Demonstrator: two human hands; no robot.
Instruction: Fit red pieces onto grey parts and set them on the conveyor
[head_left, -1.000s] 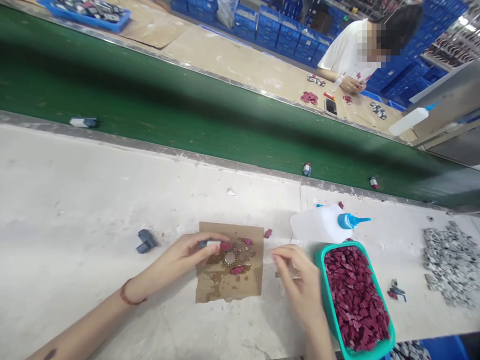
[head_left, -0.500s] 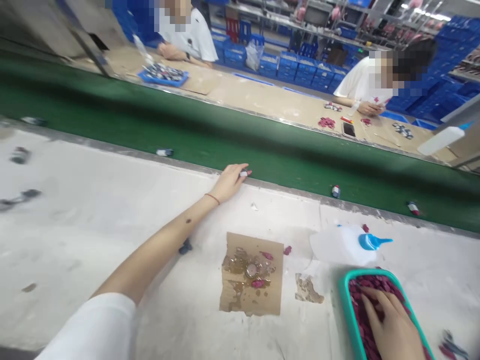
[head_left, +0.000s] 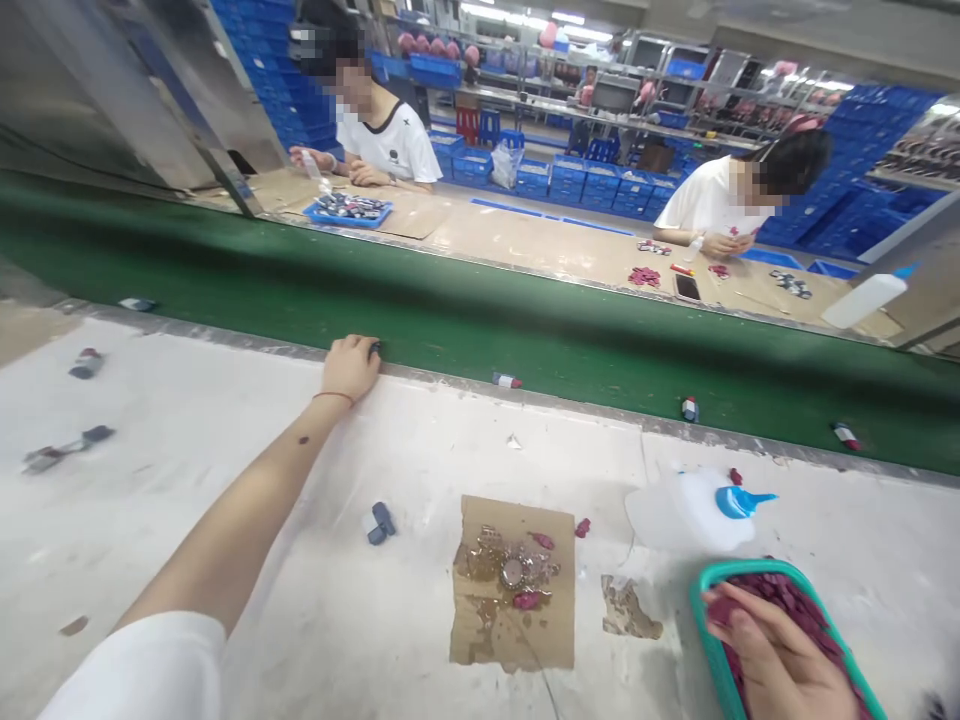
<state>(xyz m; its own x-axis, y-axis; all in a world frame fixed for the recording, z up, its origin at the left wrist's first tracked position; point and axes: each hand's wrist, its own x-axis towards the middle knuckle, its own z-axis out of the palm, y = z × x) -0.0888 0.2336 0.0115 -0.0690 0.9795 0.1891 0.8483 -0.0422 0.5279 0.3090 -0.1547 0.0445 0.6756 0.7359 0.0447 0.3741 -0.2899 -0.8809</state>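
Note:
My left hand [head_left: 351, 368] is at the near edge of the green belt, its fingers closed on a small dark blue piece [head_left: 375, 347] that mostly hides behind them. My right hand [head_left: 787, 650] is over the green tray [head_left: 709, 640], pinching a dark red piece [head_left: 723, 608]. More dark red pieces [head_left: 772, 590] fill that tray. A small blue, white and red piece [head_left: 507, 381] lies on the belt edge, right of my left hand. Between my hands is a brown cardboard sheet [head_left: 480, 640] with wet, shiny glue-like patches and dark red pieces [head_left: 531, 600] on it.
The green belt [head_left: 600, 370] crosses beyond the white table [head_left: 337, 620], carrying several small pieces. A white bottle with a blue nozzle [head_left: 697, 510] lies near the tray. Dark blue pieces [head_left: 381, 520] lie left of the cardboard. Two people [head_left: 397, 150] sit across the belt.
My left hand has left the blue, white and red piece on the belt and moved left to another piece. My right hand has lifted a dark red piece from the tray's contents.

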